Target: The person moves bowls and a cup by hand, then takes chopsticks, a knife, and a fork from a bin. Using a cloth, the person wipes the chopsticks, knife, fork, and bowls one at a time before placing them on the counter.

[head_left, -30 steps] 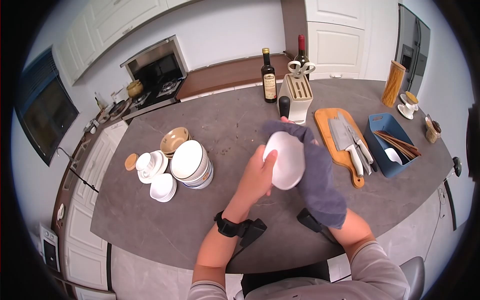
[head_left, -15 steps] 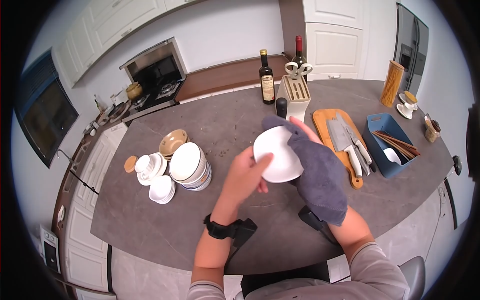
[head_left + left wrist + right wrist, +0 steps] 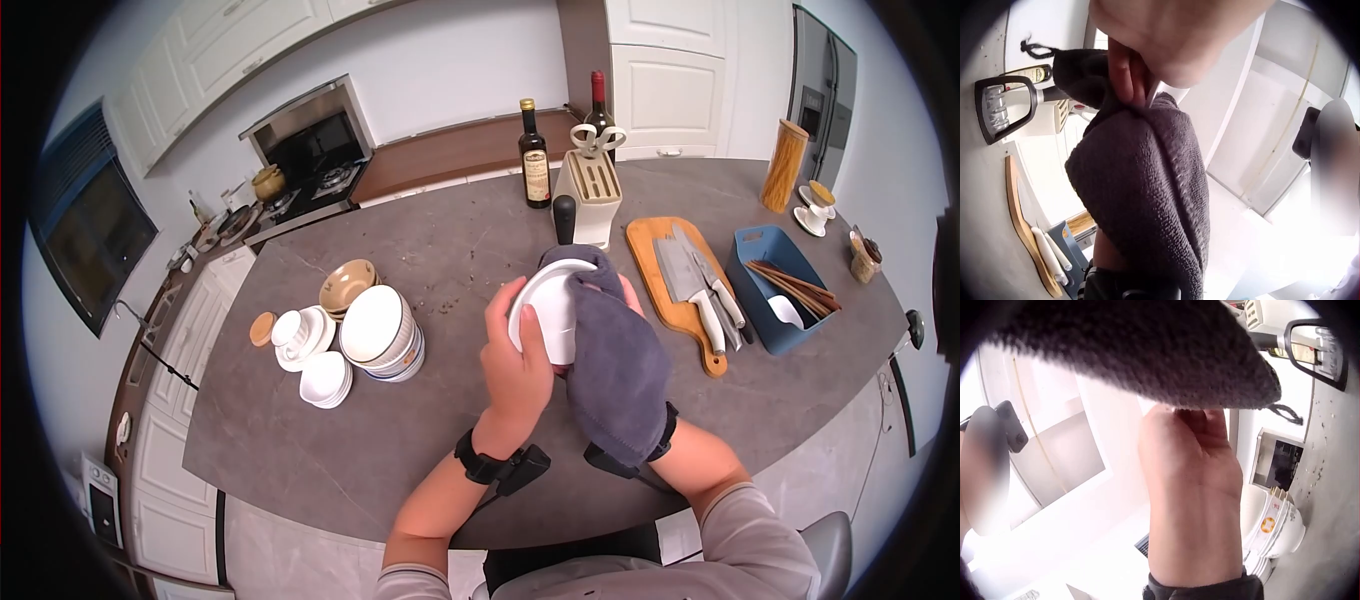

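My left hand (image 3: 518, 365) grips a white bowl (image 3: 545, 318) at its left side, thumb on the inner face and fingers behind. The bowl is tilted, its inside towards the head camera. A dark grey towel (image 3: 620, 375) with a small hanging loop covers most of my right hand (image 3: 632, 293) and folds over the bowl's right rim. In the left wrist view, the left fingers (image 3: 1124, 78) press beside the towel and a sliver of the bowl shows. The right wrist view has the towel across its top, hiding the right fingers.
Stacked bowls (image 3: 375, 325), small white dishes (image 3: 325, 378) and tan bowls (image 3: 348, 285) stand on the left. A knife block (image 3: 590, 195) and a dark bottle (image 3: 535, 160) are ahead. Rightward lie a cutting board (image 3: 655, 270) with knives and a blue bin (image 3: 785, 335) with chopsticks.
The bowl has turned and tipped, first showing its whole inside and now partly covered by the towel. My right hand has wrapped the towel further over its rim; both hands have come closer together.
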`<state>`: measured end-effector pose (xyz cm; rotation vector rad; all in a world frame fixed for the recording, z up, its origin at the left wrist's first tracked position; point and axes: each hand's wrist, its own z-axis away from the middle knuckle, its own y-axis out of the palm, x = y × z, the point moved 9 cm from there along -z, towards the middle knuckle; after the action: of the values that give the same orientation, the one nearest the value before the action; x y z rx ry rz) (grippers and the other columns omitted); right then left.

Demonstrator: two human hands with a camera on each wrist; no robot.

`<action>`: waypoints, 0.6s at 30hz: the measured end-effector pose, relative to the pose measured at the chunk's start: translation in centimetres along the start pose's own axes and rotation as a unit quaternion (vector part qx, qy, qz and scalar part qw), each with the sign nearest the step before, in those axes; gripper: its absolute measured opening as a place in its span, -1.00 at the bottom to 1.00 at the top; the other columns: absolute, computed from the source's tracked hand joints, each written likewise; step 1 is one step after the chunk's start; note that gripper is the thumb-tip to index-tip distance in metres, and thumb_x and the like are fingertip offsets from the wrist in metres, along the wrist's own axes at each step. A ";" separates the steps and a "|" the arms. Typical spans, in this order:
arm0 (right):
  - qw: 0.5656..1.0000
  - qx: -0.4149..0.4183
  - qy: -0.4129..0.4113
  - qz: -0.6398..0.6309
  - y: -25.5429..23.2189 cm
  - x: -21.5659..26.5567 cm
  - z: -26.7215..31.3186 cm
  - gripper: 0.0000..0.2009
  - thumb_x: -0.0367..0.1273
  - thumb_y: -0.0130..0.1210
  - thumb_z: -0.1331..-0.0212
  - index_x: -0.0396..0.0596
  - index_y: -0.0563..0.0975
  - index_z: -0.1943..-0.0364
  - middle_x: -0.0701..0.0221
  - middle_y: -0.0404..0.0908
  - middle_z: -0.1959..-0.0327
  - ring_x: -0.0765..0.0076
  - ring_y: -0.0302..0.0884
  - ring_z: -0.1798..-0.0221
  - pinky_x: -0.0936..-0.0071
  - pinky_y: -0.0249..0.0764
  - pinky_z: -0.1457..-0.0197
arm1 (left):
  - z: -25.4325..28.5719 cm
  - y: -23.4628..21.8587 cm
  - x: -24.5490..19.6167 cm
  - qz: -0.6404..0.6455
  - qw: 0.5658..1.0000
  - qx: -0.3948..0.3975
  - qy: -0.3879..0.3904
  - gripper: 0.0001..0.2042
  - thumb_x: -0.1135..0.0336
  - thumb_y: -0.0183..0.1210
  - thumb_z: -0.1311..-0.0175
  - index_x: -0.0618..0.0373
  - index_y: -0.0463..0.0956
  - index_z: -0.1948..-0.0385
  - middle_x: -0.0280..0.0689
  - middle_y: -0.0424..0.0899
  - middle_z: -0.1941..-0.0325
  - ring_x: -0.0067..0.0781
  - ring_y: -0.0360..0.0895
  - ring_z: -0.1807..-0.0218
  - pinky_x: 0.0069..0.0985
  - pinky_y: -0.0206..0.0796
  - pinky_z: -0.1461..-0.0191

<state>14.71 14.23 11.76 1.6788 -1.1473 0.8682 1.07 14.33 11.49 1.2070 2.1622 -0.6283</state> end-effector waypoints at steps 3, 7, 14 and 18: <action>0.981 -0.022 -0.105 0.163 -0.9 1.7 -1.1 -0.63 -0.41 0.10 -0.14 -0.09 0.42 -0.07 0.41 0.51 0.09 0.54 0.47 0.12 0.63 0.50 0.21 | -0.1 -0.1 -2.0 -0.012 0.999 0.042 0.026 -0.66 0.22 -0.11 -0.41 0.20 0.26 -0.10 -0.05 0.59 0.17 -0.36 0.63 0.52 -0.58 0.42 0.58; 0.998 0.015 0.007 0.056 -1.2 -1.4 -3.8 -0.74 -0.43 0.10 -0.17 -0.17 0.51 0.05 0.43 0.58 0.23 0.60 0.51 0.26 0.59 0.49 0.19 | -0.5 0.5 0.0 -0.107 0.955 0.243 -0.130 -0.69 0.21 -0.12 -0.42 0.19 0.31 -0.05 -0.18 0.64 0.39 -0.41 0.60 0.62 -0.58 0.39 0.61; 0.998 -0.053 -0.045 -0.004 -1.3 -3.3 -3.9 -0.77 -0.44 0.11 -0.21 -0.21 0.48 0.07 0.45 0.55 0.25 0.62 0.47 0.24 0.61 0.44 0.19 | -0.4 1.1 1.0 -0.016 0.963 0.182 -0.196 -0.67 0.19 -0.19 -0.44 0.11 0.27 -0.13 -0.07 0.62 0.53 -0.26 0.57 0.70 -0.40 0.41 0.53; 0.985 -0.130 -0.022 -0.110 -2.2 -5.7 -3.6 -0.74 -0.41 0.12 -0.23 -0.23 0.45 0.05 0.43 0.56 0.24 0.65 0.46 0.23 0.63 0.43 0.18 | 0.1 1.2 2.9 -0.002 0.993 0.047 -0.108 -0.63 0.15 -0.15 -0.42 0.16 0.25 -0.13 -0.01 0.63 0.46 -0.21 0.59 0.65 -0.36 0.43 0.45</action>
<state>14.68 19.71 7.29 1.5781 -1.0305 0.5223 0.93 16.59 9.35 1.1267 1.9750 -0.8323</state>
